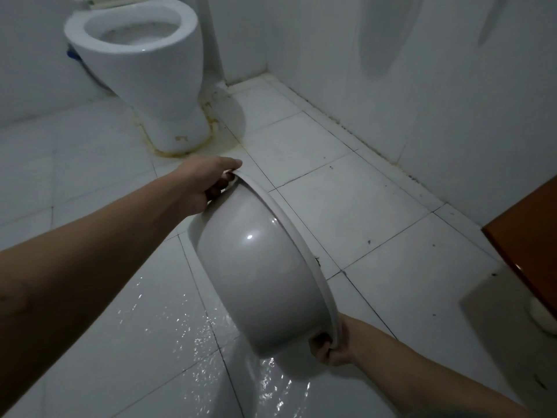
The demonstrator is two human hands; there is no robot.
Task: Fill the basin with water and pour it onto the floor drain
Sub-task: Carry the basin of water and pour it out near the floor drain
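A grey plastic basin (259,273) is tipped steeply on its side above the white tiled floor, its underside facing me and its opening turned away to the right. My left hand (208,182) grips the far rim. My right hand (331,348) grips the near rim. Water (259,384) runs off the basin's low edge and spreads over the tiles below. I see no floor drain; the basin hides the floor under it.
A white toilet (141,64) stands at the back left with stains round its base. White tiled walls (422,70) close the right side. A brown door or panel (524,236) juts in at the right edge. Wet tiles (168,327) glisten near my left arm.
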